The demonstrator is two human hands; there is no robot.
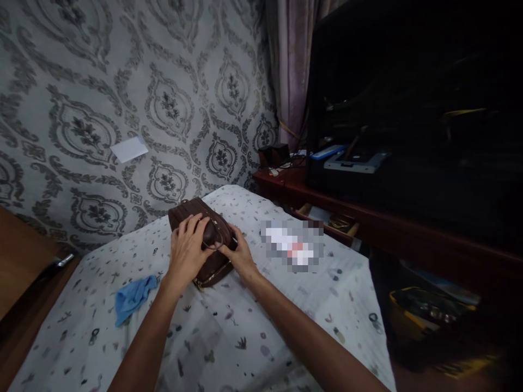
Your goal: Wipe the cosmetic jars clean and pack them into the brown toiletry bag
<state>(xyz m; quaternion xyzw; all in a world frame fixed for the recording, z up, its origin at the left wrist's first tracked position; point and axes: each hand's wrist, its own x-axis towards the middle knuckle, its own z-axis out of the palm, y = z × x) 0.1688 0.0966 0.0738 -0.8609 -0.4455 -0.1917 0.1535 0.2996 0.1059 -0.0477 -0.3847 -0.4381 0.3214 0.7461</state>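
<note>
A small brown leather bag (216, 267) with gold-coloured zips lies on the patterned white sheet (253, 348). My left hand (187, 249) rests over its left side, fingers bent across the top and thumb pointing inward. From the right, my right hand (242, 255) grips the bag's edge, its thumb almost meeting my left thumb. A thin brown loop (220, 233) curves up just above the thumbs; I cannot tell which hand pinches it. The bag looks closed where it shows, though the hands hide part of its front.
A crumpled blue cloth (134, 298) lies left of the bag. On the right is a pixelated patch. Beyond the bed, a dark red desk (286, 182) has a partly open drawer (327, 220) and a big dark screen (417, 98). A patterned wall (163, 103) stands behind.
</note>
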